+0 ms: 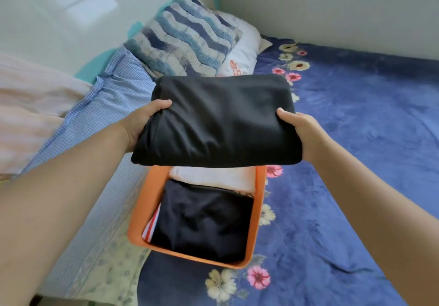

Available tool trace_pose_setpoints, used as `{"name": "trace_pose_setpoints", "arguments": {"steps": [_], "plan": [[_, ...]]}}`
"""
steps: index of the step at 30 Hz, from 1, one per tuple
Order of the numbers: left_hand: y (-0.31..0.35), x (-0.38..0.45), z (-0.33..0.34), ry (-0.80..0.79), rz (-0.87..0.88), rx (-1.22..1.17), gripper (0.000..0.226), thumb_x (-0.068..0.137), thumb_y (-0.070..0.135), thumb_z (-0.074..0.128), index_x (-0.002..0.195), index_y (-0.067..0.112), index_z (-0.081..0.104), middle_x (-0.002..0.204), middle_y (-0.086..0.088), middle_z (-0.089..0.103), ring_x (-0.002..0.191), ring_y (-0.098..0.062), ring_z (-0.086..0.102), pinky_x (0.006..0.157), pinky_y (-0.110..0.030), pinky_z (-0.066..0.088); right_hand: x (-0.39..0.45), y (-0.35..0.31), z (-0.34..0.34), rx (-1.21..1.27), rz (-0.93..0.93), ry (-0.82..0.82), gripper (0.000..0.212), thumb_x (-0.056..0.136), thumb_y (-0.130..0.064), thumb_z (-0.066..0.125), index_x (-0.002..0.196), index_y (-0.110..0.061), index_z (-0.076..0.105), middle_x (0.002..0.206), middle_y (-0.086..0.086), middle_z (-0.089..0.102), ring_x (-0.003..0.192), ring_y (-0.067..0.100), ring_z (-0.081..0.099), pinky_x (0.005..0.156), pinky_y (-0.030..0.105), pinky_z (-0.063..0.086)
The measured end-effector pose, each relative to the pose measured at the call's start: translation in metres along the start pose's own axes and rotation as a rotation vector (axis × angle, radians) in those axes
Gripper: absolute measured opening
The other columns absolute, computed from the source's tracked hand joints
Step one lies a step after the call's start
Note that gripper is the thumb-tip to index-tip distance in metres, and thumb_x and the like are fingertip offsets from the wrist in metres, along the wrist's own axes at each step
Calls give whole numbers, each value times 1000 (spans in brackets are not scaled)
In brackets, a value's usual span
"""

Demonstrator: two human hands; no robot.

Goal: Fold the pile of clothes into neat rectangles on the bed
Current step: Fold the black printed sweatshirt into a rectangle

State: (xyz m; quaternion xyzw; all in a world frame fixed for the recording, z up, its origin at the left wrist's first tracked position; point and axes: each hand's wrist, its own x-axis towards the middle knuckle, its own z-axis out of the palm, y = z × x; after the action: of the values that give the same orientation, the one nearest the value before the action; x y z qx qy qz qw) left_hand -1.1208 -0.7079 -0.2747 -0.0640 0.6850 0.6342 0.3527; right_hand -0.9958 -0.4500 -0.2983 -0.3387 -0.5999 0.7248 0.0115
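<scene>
A folded black garment hangs in the air as a thick rectangle, held from both sides. My left hand grips its left edge with the thumb on top. My right hand grips its right edge the same way. Directly below it stands an orange basket on the bed. Inside the basket lie a folded dark navy garment, a folded white one behind it, and a red-and-white striped piece at the left wall.
The bed carries a blue floral blanket to the right. A blue checked sheet and a pale pink cloth lie left. A blue wavy cushion and a white pillow sit by the wall.
</scene>
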Motion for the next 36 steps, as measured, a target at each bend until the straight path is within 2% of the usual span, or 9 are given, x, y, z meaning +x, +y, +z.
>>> {"name": "trace_pose_setpoints", "arguments": {"steps": [4, 7, 14, 18, 21, 25, 29, 34, 36], "plan": [[21, 15, -20, 21, 48, 49, 24, 93, 33, 48, 90, 11, 59, 63, -1, 71, 54, -12, 67, 65, -27, 45, 11, -19, 25, -18, -51, 62, 14, 86, -28, 63, 89, -15, 61, 97, 6, 67, 91, 25, 64, 85, 38, 50], [20, 30, -26, 28, 5, 113, 23, 94, 30, 49, 90, 10, 59, 70, -4, 71, 61, -16, 67, 64, -28, 46, 16, -13, 35, -68, -17, 115, 16, 87, -29, 62, 93, -14, 60, 100, 6, 66, 92, 25, 63, 87, 39, 50], [-27, 63, -26, 48, -154, 359, 34, 93, 32, 50, 114, 6, 57, 108, -12, 61, 95, -27, 58, 87, -35, 45, 11, 49, 40, -80, 229, 200, 15, 91, -22, 57, 99, -10, 57, 92, 5, 63, 82, 22, 60, 67, 32, 46], [-61, 59, -27, -59, -231, 518, 26, 94, 25, 46, 117, 13, 50, 99, -6, 60, 89, -21, 57, 81, -32, 43, -4, 87, 35, -134, 419, 152, 7, 84, -7, 52, 89, -9, 56, 80, 7, 56, 78, 25, 54, 66, 30, 40], [-77, 44, -28, -165, -300, 656, 29, 87, 24, 49, 115, 16, 50, 105, -9, 60, 96, -25, 59, 84, -35, 48, -13, 101, 40, -266, 505, 74, 10, 70, 1, 46, 74, -9, 46, 73, 8, 42, 66, 22, 42, 59, 27, 34], [-101, 33, -32, -207, -387, 808, 59, 67, 34, 53, 124, 18, 45, 117, -9, 55, 105, -28, 55, 96, -44, 45, -19, 113, 53, -504, 547, 12, 43, 48, -9, 47, 90, -6, 46, 89, 11, 44, 78, 25, 44, 67, 32, 38], [-123, 29, -31, -114, -295, 783, 50, 92, 19, 42, 140, 18, 30, 123, -5, 47, 106, -23, 47, 88, -32, 39, -26, 129, 58, -514, 504, 73, 32, 71, -2, 48, 102, -5, 46, 94, 12, 45, 81, 23, 43, 69, 34, 36], [-141, 19, -33, 34, -133, 853, 38, 94, 20, 36, 132, 17, 36, 108, -6, 53, 93, -23, 51, 77, -32, 39, -34, 142, 72, -418, 430, 182, 31, 79, 0, 44, 109, -7, 43, 112, 14, 48, 91, 22, 47, 73, 32, 42], [-148, 16, -35, 81, -48, 911, 39, 94, 19, 37, 133, 16, 35, 108, -8, 56, 93, -25, 53, 81, -34, 42, -40, 149, 77, -386, 436, 180, 36, 84, 2, 41, 118, -7, 40, 108, 10, 46, 80, 16, 45, 62, 26, 38]]}}
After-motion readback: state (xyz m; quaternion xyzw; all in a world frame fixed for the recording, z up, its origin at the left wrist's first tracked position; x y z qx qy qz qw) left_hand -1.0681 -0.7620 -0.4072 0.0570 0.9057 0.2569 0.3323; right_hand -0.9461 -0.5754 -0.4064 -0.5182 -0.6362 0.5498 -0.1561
